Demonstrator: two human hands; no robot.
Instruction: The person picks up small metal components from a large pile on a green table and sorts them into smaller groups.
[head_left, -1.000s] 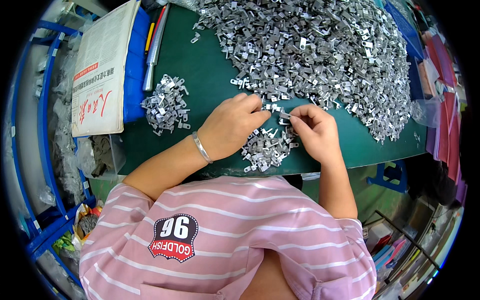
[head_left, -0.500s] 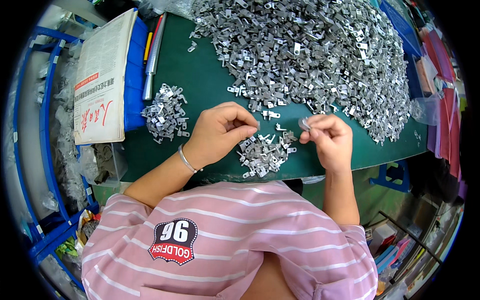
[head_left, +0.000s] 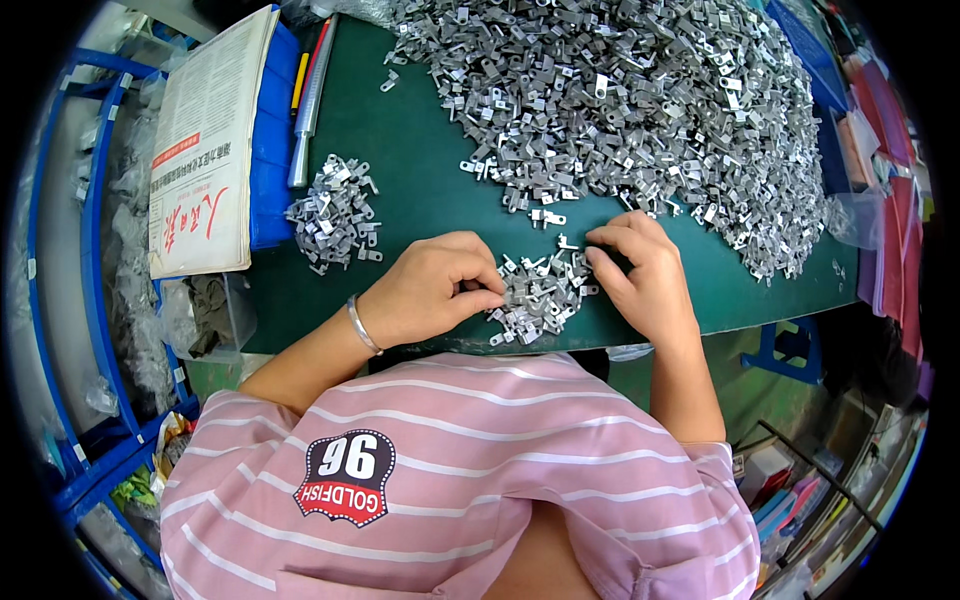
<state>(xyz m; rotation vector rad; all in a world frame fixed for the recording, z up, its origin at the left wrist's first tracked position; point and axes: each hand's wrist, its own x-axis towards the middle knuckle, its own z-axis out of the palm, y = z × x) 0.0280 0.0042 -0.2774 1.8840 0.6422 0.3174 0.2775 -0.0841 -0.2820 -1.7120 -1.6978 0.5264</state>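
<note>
A small heap of silvery bent metal brackets (head_left: 545, 300) lies near the table's front edge, between my two hands. At its left side my left hand (head_left: 435, 288), with a bangle on the wrist, is closed in a pinch; whatever sits between thumb and forefinger is too small to make out. My right hand (head_left: 642, 272) rests at the heap's right side, fingers bent, thumb and forefinger slightly apart, no piece visible between them. A few loose brackets (head_left: 546, 218) lie just beyond the heap.
A large mound of brackets (head_left: 640, 100) covers the far side of the green table (head_left: 420, 200). Another small pile (head_left: 335, 215) lies at left, beside a blue bin (head_left: 270, 190) with newspapers (head_left: 200, 180) on it. A metal rod (head_left: 303, 150) lies alongside. A blue stool (head_left: 785, 350) stands below right.
Both hands have come down to the small heap, the left toward its near-left side. The bracket held up in my right fingers no longer shows there.
</note>
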